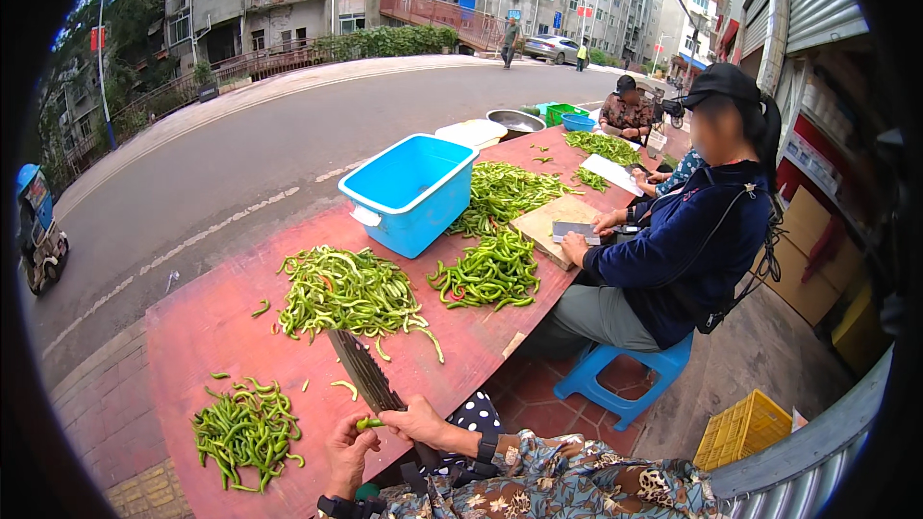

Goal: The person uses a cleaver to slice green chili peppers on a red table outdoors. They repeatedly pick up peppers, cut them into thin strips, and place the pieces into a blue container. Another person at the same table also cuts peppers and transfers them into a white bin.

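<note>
My left hand (350, 450) pinches a small green chili pepper (370, 422) at one end, over the near edge of the red table (461, 346). My right hand (422, 424) grips a broad dark knife (364, 371), its blade slanting up and away to the left. The right thumb is against or very near the pepper; I cannot tell if the edge touches it. Left of my hands lies a heap of whole green chilies (245, 436). Beyond the blade spreads a larger pile of slit peppers (350, 295), with loose pieces near it.
A blue plastic tub (411, 191) stands mid-table beside more chilies (490, 270). To the right, a co-worker (678, 231) on a blue stool (627, 378) holds a cleaver (575, 231) over a cutting board (548, 227). A yellow crate (743, 429) sits on the floor.
</note>
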Motion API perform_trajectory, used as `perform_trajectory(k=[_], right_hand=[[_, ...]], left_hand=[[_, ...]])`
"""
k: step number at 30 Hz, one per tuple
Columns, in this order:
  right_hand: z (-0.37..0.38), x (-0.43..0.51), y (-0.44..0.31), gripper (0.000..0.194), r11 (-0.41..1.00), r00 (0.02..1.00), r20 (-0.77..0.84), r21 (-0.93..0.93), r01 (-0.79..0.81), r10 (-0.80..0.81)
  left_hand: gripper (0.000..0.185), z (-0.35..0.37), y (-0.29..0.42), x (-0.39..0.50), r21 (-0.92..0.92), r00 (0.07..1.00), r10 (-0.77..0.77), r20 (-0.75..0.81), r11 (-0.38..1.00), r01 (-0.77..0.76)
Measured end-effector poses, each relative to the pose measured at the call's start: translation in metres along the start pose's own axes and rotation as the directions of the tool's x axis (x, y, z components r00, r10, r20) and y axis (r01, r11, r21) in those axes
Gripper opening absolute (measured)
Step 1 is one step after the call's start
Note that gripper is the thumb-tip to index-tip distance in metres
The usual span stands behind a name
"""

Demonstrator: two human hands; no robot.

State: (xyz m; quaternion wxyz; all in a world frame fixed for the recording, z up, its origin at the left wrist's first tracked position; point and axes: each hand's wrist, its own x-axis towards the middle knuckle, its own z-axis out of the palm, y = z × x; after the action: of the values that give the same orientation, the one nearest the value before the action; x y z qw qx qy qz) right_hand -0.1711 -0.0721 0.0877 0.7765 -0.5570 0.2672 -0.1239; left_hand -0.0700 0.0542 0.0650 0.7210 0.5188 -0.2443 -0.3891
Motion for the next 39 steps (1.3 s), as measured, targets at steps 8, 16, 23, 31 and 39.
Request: perform_trajectory(k=[8, 16, 23, 31, 39], right_hand=[[0.015, 0.001, -0.008, 0.021, 0.996, 0.996, 0.005, -0.009, -0.088, 0.088], [0.018, -0.017, -0.018, 0.021, 0.960, 0.960, 0.001, -0.017, 0.279, -0.279], [0.030, -0.028, -0.024, 0.016, 0.969, 0.965, 0.136, -0.079, 0.235, -0.223], [0.033, -0.025, -0.023, 0.019, 0.990, 0.974, 0.179, -0.009, 0.142, -0.138], [0.037, -0.025, -0.026, 0.018, 0.996, 0.981, 0.171, 0.025, 0.089, -0.092]], left_hand=[[0.011, 0.014, 0.000, 0.016, -0.009, 0.973, 0.087, -0.213, 0.996, -0.091], [0.018, -0.011, 0.029, 0.020, -0.361, 0.974, 0.029, -0.226, 0.926, -0.111], [0.015, -0.016, 0.047, 0.018, -0.323, 0.951, 0.007, -0.308, 0.940, -0.112], [0.016, -0.012, 0.041, 0.022, -0.234, 0.908, 0.106, -0.406, 0.948, -0.215], [0.023, -0.006, 0.035, 0.027, -0.080, 0.850, 0.232, -0.473, 0.949, -0.304]])
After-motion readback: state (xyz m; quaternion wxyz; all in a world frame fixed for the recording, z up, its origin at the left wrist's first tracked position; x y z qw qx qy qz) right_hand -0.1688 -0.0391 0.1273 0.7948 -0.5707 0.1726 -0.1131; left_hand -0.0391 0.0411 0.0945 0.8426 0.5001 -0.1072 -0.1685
